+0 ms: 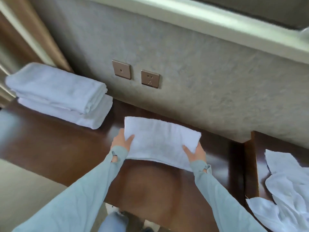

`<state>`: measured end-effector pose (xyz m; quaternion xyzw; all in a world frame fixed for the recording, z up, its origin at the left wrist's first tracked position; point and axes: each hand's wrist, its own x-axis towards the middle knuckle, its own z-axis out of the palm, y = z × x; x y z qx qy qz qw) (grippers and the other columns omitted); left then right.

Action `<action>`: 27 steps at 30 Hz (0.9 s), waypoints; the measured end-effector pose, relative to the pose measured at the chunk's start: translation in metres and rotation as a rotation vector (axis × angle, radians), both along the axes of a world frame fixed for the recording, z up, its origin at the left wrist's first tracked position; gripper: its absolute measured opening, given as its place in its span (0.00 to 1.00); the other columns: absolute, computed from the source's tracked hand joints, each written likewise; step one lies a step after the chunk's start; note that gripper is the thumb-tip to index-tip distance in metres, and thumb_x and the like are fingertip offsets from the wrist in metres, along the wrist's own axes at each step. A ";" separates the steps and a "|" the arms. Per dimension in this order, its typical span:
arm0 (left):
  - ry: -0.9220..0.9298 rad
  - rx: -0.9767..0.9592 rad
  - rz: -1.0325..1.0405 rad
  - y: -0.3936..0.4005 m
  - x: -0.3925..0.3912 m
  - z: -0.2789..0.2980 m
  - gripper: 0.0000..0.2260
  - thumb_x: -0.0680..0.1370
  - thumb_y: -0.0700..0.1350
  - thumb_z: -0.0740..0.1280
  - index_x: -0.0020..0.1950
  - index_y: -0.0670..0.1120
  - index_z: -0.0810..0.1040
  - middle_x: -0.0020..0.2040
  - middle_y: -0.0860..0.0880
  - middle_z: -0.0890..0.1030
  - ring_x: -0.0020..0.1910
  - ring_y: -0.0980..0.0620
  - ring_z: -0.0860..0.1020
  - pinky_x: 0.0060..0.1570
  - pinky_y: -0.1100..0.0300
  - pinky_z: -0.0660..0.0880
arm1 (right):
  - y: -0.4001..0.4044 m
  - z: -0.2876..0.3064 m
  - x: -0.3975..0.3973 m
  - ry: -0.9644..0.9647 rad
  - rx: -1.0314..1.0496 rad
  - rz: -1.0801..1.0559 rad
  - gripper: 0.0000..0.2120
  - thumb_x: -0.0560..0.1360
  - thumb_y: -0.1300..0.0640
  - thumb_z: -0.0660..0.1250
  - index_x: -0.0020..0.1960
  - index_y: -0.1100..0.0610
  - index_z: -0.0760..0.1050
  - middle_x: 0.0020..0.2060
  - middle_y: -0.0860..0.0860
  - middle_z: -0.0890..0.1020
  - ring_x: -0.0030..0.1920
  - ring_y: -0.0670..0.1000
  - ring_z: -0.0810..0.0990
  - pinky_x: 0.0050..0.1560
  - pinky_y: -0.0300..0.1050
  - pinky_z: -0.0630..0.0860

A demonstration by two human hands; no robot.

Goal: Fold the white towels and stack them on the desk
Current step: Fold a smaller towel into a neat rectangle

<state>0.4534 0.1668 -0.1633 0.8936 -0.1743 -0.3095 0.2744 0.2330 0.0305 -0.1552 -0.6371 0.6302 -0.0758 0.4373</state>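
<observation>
White folded towel (160, 139), rectangular

A hotel room, by the look of it. White towels (58, 94) are stacked at ten o'clock on a dark wooden desk (50, 144). Bronze wall sockets (150, 79) sit at twelve o'clock.

No text, label, brand, number or sign can be read anywhere in this view.
</observation>
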 end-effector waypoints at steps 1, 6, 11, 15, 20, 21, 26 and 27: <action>-0.027 -0.057 0.049 0.007 0.016 0.013 0.19 0.79 0.51 0.62 0.63 0.40 0.66 0.56 0.38 0.76 0.52 0.37 0.77 0.52 0.50 0.73 | -0.001 0.012 0.014 -0.040 -0.008 -0.001 0.27 0.73 0.51 0.68 0.70 0.52 0.65 0.58 0.52 0.78 0.60 0.57 0.75 0.52 0.41 0.67; -0.166 -0.201 0.149 0.046 0.108 0.062 0.18 0.80 0.50 0.59 0.65 0.39 0.66 0.56 0.37 0.77 0.55 0.36 0.76 0.52 0.52 0.70 | 0.013 0.056 0.096 -0.271 0.003 0.082 0.13 0.72 0.54 0.70 0.53 0.54 0.70 0.47 0.53 0.79 0.49 0.56 0.78 0.47 0.44 0.70; -0.375 -0.212 0.129 0.083 0.233 0.096 0.17 0.80 0.53 0.58 0.61 0.43 0.67 0.48 0.42 0.78 0.48 0.40 0.76 0.48 0.53 0.70 | 0.042 0.077 0.219 -0.360 -0.046 0.100 0.11 0.75 0.54 0.66 0.53 0.55 0.67 0.44 0.52 0.74 0.44 0.54 0.73 0.46 0.43 0.67; -0.417 -0.273 0.189 0.098 0.348 0.127 0.16 0.78 0.51 0.63 0.61 0.43 0.69 0.47 0.49 0.75 0.46 0.47 0.74 0.47 0.56 0.68 | 0.068 0.087 0.321 -0.418 -0.084 0.078 0.10 0.76 0.53 0.64 0.52 0.55 0.66 0.41 0.50 0.74 0.43 0.54 0.73 0.45 0.43 0.67; -0.438 -0.285 0.074 0.097 0.466 0.125 0.15 0.78 0.50 0.63 0.61 0.45 0.70 0.50 0.50 0.75 0.45 0.49 0.74 0.46 0.57 0.69 | 0.086 0.088 0.423 -0.427 -0.100 0.037 0.15 0.77 0.52 0.64 0.59 0.60 0.68 0.40 0.48 0.73 0.45 0.53 0.72 0.46 0.42 0.66; -0.426 -0.276 0.054 0.095 0.481 0.119 0.14 0.78 0.50 0.63 0.61 0.46 0.70 0.50 0.50 0.76 0.45 0.48 0.74 0.46 0.56 0.70 | 0.086 0.085 0.438 -0.408 -0.101 0.033 0.17 0.77 0.52 0.63 0.60 0.61 0.68 0.43 0.50 0.73 0.46 0.53 0.72 0.47 0.42 0.65; -0.297 0.046 -0.054 0.100 0.525 0.054 0.16 0.79 0.51 0.61 0.62 0.43 0.70 0.53 0.42 0.79 0.50 0.40 0.77 0.44 0.55 0.71 | 0.085 0.053 0.470 -0.140 0.009 0.060 0.23 0.77 0.52 0.63 0.68 0.63 0.65 0.60 0.58 0.74 0.61 0.59 0.73 0.55 0.44 0.67; -0.256 0.118 -0.071 0.103 0.527 0.041 0.18 0.79 0.52 0.60 0.64 0.42 0.69 0.55 0.40 0.79 0.51 0.39 0.77 0.44 0.54 0.70 | 0.088 0.049 0.470 -0.099 0.026 0.077 0.23 0.78 0.53 0.62 0.68 0.63 0.65 0.61 0.58 0.74 0.62 0.58 0.73 0.56 0.43 0.67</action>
